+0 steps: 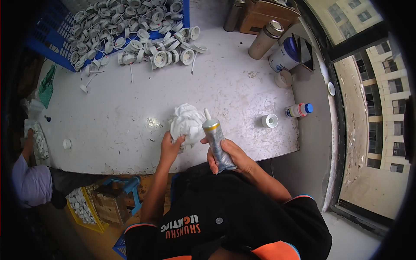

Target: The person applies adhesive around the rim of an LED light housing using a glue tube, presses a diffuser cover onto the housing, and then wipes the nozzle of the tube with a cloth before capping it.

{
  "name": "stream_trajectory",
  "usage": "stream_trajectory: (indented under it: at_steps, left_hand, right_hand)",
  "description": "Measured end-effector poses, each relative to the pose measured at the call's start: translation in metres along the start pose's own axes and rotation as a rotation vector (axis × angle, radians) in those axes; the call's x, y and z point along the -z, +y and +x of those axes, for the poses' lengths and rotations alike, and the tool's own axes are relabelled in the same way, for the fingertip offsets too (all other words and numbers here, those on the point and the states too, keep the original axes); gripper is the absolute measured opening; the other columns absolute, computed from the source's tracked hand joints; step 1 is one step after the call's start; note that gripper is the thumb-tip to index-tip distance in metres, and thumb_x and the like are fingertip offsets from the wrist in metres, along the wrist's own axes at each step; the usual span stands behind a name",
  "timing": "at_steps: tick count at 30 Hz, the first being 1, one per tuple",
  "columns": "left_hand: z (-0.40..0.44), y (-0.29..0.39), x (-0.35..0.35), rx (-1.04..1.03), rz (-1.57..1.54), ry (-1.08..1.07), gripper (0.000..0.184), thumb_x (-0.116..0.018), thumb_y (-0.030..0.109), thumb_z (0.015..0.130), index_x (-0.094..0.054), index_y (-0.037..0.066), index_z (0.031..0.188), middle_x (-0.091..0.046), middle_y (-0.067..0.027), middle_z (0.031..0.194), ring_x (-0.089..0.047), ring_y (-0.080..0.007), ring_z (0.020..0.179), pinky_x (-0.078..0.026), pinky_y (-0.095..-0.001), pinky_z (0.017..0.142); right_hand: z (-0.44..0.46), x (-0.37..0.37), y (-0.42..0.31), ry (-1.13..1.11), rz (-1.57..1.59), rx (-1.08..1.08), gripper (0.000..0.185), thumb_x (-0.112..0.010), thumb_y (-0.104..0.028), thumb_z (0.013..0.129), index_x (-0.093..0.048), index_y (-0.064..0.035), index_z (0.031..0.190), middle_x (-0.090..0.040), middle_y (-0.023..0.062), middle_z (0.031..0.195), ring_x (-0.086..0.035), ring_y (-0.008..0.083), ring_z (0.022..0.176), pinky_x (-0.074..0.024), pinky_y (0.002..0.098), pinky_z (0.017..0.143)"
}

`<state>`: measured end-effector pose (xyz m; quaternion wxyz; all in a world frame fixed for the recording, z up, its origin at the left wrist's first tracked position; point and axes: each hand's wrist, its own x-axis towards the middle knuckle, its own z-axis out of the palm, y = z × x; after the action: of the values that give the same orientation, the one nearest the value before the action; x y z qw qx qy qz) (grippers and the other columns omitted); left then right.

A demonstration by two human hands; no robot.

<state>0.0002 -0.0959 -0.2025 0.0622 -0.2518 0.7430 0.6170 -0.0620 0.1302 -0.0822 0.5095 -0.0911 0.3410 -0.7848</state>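
A silver glue tube (215, 141) with a yellow band and a white pointed nozzle is held upright, nozzle away from me, in my right hand (232, 157). The fingers wrap round its lower half. My left hand (171, 146) grips the near edge of a crumpled white cloth (187, 122), just left of the tube. The nozzle tip stands close to the cloth's right side; whether they touch I cannot tell.
Small white round lamp parts with wires (160, 56) spill from a blue crate (56, 56) at the back left. On the right are a white ring-shaped part (269, 121), a blue-capped bottle (299, 110) and a thermos (265, 40). Another person's sleeve (32, 180) shows at far left.
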Motion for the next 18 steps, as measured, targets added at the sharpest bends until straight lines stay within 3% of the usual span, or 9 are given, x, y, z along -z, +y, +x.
stream_trajectory:
  at_steps: [1, 3, 4, 6, 9, 10, 12, 14, 18]
  left_hand:
    - [-0.002, 0.010, 0.001, 0.002, 0.002, 0.002, 0.036, -0.061, 0.018, 0.084, -0.055, 0.001, 0.115, -0.056, -0.0098, 0.120, -0.054, -0.0223, 0.107, -0.045, -0.0346, 0.084]
    - [-0.008, 0.033, 0.003, 0.129, -0.597, -0.016, 0.037, -0.051, 0.018, 0.091, -0.049, 0.001, 0.123, -0.051, -0.0077, 0.128, -0.051, -0.0182, 0.114, -0.043, -0.0333, 0.091]
    - [-0.011, 0.042, 0.004, 0.129, -0.595, -0.011, 0.037, -0.051, 0.018, 0.091, -0.049, 0.001, 0.123, -0.051, -0.0077, 0.128, -0.051, -0.0182, 0.114, -0.043, -0.0333, 0.091]
    - [-0.018, 0.059, 0.004, 0.107, -0.990, -0.079, 0.043, -0.047, 0.019, 0.093, -0.040, 0.003, 0.133, -0.048, -0.0087, 0.129, -0.048, -0.0172, 0.117, -0.040, -0.0318, 0.095]
    - [-0.035, 0.082, -0.006, 0.065, -1.128, -0.203, 0.050, -0.050, 0.025, 0.093, -0.035, 0.002, 0.135, -0.046, -0.0089, 0.131, -0.046, -0.0168, 0.119, -0.037, -0.0326, 0.098]
    - [-0.042, 0.088, -0.010, 0.067, -1.119, -0.202, 0.050, -0.050, 0.025, 0.093, -0.035, 0.002, 0.135, -0.046, -0.0089, 0.131, -0.046, -0.0168, 0.119, -0.037, -0.0326, 0.098]
    - [-0.053, 0.097, -0.017, -0.118, -0.805, -0.278, 0.051, -0.051, 0.025, 0.093, -0.034, 0.001, 0.135, -0.046, -0.0086, 0.131, -0.046, -0.0184, 0.120, -0.037, -0.0350, 0.099]
    - [-0.053, 0.103, -0.014, -0.033, -0.774, -0.224, 0.055, -0.055, 0.025, 0.091, -0.033, 0.001, 0.135, -0.046, -0.0085, 0.130, -0.044, -0.0197, 0.121, -0.036, -0.0364, 0.101]
    - [-0.061, 0.119, -0.014, -0.127, -0.700, -0.112, 0.043, -0.055, 0.010, 0.088, -0.040, 0.000, 0.128, -0.050, -0.0078, 0.120, -0.049, -0.0159, 0.111, -0.038, -0.0309, 0.096]
  right_hand:
    - [-0.003, 0.000, 0.000, 0.002, 0.016, 0.001, 0.060, -0.041, -0.047, 0.094, -0.036, 0.0002, 0.131, -0.059, 0.0109, 0.076, -0.061, 0.0168, 0.062, -0.0493, 0.0270, 0.060]
    - [-0.007, 0.002, 0.002, -0.001, 0.036, -0.002, 0.060, -0.041, -0.047, 0.095, -0.036, 0.0002, 0.131, -0.059, 0.0111, 0.077, -0.061, 0.0167, 0.062, -0.0493, 0.0266, 0.060]
    - [-0.009, 0.004, 0.002, -0.009, 0.030, -0.003, 0.058, -0.042, -0.046, 0.094, -0.037, 0.0001, 0.130, -0.060, 0.0108, 0.079, -0.061, 0.0161, 0.063, -0.0494, 0.0265, 0.060]
    - [-0.010, 0.006, 0.002, -0.023, 0.026, -0.004, 0.057, -0.044, -0.045, 0.094, -0.037, -0.0001, 0.130, -0.060, 0.0105, 0.081, -0.061, 0.0154, 0.064, -0.0495, 0.0264, 0.061]
    - [-0.009, 0.007, 0.002, -0.045, -0.080, -0.010, 0.052, -0.048, -0.041, 0.094, -0.040, -0.0013, 0.127, -0.059, 0.0094, 0.084, -0.061, 0.0135, 0.068, -0.0496, 0.0257, 0.063]
    - [-0.007, 0.007, 0.003, -0.011, -0.163, -0.049, 0.050, -0.049, -0.039, 0.094, -0.041, -0.0017, 0.125, -0.059, 0.0086, 0.085, -0.060, 0.0126, 0.069, -0.0493, 0.0253, 0.064]
    - [-0.005, 0.004, 0.003, 0.025, -0.237, -0.081, 0.047, -0.050, -0.038, 0.094, -0.042, -0.0021, 0.123, -0.059, 0.0077, 0.086, -0.060, 0.0118, 0.070, -0.0490, 0.0250, 0.065]
    - [-0.005, -0.001, -0.002, 0.052, -0.351, -0.103, 0.043, -0.050, -0.035, 0.094, -0.044, -0.0021, 0.121, -0.058, 0.0065, 0.085, -0.058, 0.0113, 0.069, -0.0483, 0.0249, 0.066]
    - [-0.010, 0.002, -0.001, 0.110, -0.526, -0.051, 0.042, -0.051, -0.034, 0.094, -0.045, -0.0016, 0.120, -0.057, 0.0062, 0.083, -0.057, 0.0108, 0.069, -0.0482, 0.0266, 0.066]
